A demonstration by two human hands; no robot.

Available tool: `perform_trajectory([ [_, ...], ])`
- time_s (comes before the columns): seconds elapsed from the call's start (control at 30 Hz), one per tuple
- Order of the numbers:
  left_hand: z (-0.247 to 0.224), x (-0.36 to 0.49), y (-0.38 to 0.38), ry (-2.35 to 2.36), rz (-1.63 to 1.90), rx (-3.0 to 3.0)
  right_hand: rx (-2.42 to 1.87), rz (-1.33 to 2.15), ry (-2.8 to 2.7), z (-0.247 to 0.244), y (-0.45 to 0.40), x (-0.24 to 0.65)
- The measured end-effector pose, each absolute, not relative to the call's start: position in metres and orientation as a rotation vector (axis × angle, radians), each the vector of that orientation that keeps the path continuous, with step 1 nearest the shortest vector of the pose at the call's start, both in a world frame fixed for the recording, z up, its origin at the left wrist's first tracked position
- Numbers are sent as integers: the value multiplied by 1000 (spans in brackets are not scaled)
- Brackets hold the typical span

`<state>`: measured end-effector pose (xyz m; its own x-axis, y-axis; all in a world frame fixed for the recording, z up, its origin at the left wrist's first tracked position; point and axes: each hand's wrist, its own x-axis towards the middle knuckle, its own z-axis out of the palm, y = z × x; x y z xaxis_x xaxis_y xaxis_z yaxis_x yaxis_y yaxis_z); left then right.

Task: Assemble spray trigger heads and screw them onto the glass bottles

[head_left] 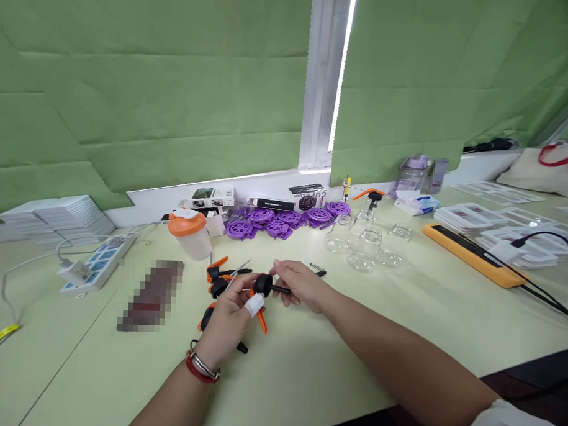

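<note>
My left hand, with white tape on the thumb, grips a black-and-orange lever top. Its black stem points right and its orange lever hangs below. My right hand is closed beside the stem, fingers bent and thumb tip close to the black cap; what they pinch is hidden. Under and behind my left hand lie several similar black-and-orange parts, partly covered. A thin metal rod slants up beside my left fingers. Just beyond my right hand are a small spring and a short black piece.
Purple wheel-like parts and small boxes line the wall. Clear glass pieces stand right of them, near an orange-lidded cup to the left. Power strips with cables, a yellow one included, flank the work area.
</note>
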<state>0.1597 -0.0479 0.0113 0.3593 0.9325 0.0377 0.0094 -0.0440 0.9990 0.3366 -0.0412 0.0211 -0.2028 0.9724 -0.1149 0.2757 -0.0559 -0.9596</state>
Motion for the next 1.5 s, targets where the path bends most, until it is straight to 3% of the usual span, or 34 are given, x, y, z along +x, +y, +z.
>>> perform_trajectory([
  [0.07, 9, 163, -51, 897, 887, 1480, -1192, 1629, -1406, 21, -47, 343],
  [0.13, 5, 164, -53, 894, 840, 1530, -1141, 1706, -1326, 20, -53, 352],
  [0.4, -9, 159, -38, 1292, 765, 1929, -1147, 1244, -903, 30, -61, 413],
  [0.83, -8, 205, -13, 1749, 45, 2673, -1172, 1401, -958, 13, -83, 415],
  [1.13, 7, 205, 2, 1746, 42, 2787, -1200, 1449, -984, 12, -90, 410],
  [1.33, 12, 160, 2, 1667, 103, 2835, -1193, 1483, -1032, 10, -87, 409],
  [1.5, 6, 127, 9, 1596, -49, 2712, -1296, 1417, -1258, 12, -74, 387],
])
